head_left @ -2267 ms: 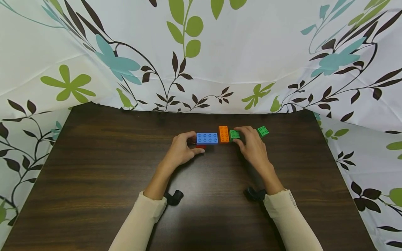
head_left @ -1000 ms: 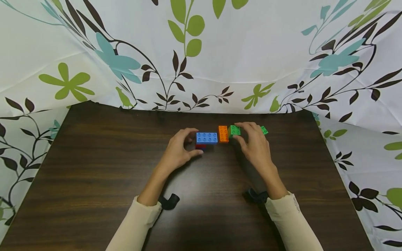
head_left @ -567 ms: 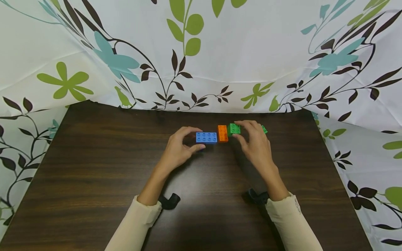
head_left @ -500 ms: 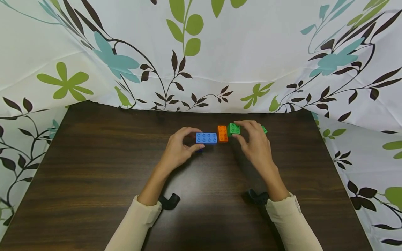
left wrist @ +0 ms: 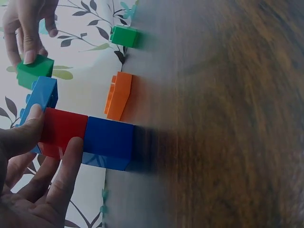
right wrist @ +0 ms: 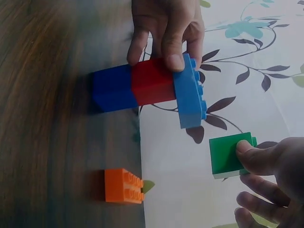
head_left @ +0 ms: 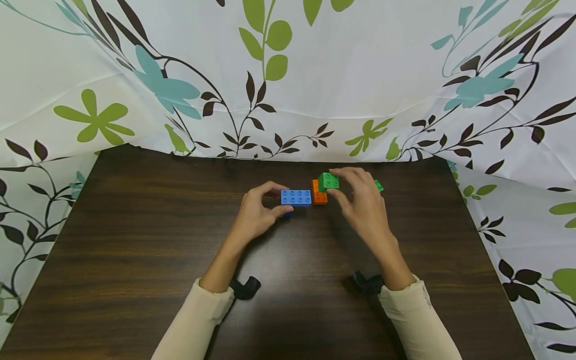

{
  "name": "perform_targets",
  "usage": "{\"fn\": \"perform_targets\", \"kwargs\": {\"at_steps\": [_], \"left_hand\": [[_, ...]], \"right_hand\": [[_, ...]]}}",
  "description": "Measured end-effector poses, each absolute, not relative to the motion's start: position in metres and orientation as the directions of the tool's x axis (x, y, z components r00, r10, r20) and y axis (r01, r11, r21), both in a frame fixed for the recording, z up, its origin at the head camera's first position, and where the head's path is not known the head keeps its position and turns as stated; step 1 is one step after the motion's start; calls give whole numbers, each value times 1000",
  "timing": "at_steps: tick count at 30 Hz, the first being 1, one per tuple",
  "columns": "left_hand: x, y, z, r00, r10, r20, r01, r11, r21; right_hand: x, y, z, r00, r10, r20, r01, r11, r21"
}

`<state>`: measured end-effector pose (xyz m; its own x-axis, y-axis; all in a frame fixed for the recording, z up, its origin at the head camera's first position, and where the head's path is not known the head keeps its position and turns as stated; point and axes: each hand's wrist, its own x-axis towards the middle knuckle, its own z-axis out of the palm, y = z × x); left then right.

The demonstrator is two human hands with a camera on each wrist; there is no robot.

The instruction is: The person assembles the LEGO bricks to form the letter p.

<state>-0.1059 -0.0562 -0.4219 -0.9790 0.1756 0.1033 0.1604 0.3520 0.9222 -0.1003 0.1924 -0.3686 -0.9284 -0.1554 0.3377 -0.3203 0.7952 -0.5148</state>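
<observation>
My left hand (head_left: 260,210) grips a stack of toy building bricks: a long light blue brick (head_left: 295,198) on top, a red brick (left wrist: 64,130) in the middle and a dark blue brick (left wrist: 108,142) at the bottom. The light blue brick overhangs to the right. Thumb and fingertips lie on the red and light blue bricks. My right hand (head_left: 364,210) pinches a green brick (right wrist: 230,154) between thumb and fingers. It is raised off the table, near the overhanging end, and in the head view it overlaps the orange brick (head_left: 320,197) standing below.
Another green brick (left wrist: 125,36) lies on the table beyond my right hand, mostly hidden by it in the head view. The dark wooden table (head_left: 135,250) ends at a leaf-patterned cloth (head_left: 378,60) hanging behind. Dark straps (head_left: 245,288) sit at both wrists.
My right hand has lifted the green brick from beside the orange brick and moved it leftward over it. My left hand has closed in on the stack and stays in place.
</observation>
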Motion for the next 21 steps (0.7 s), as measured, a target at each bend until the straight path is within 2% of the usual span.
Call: {"fn": "perform_targets", "kwargs": {"at_steps": [7, 21], "left_hand": [[-107, -55, -421, -978, 173, 119, 170, 319, 932], [-106, -53, -422, -979, 161, 124, 174, 350, 921]], "right_hand": [[-99, 185, -363, -930, -165, 328, -323, 794, -515], [-95, 169, -361, -929, -194, 316, -341, 780, -524]]}}
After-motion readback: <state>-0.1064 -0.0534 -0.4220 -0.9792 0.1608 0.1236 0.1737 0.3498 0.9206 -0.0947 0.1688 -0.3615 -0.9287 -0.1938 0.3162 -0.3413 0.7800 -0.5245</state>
